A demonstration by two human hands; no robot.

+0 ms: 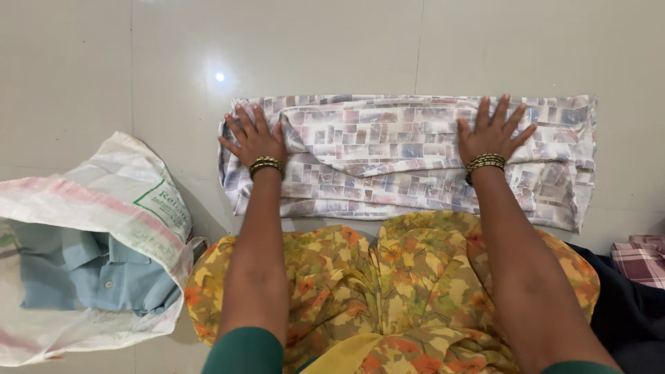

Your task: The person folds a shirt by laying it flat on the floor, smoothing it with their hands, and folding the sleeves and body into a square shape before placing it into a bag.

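Note:
A folded garment [388, 142] with a pale pink, blue and white block print lies stretched out on the tiled floor in front of me. My left hand [253, 135] rests flat on its left end, fingers spread. On the right part of the cloth my right hand [493, 131] presses down, also flat with fingers apart. Both wrists carry gold bangles. Neither hand grips anything.
A white woven plastic sack [118, 187] lies open at the left with a light blue buttoned shirt [90, 277] inside. A pink checked cloth [641, 260] sits at the right edge beside dark fabric [627, 312]. My yellow floral clothing [388, 291] covers my lap.

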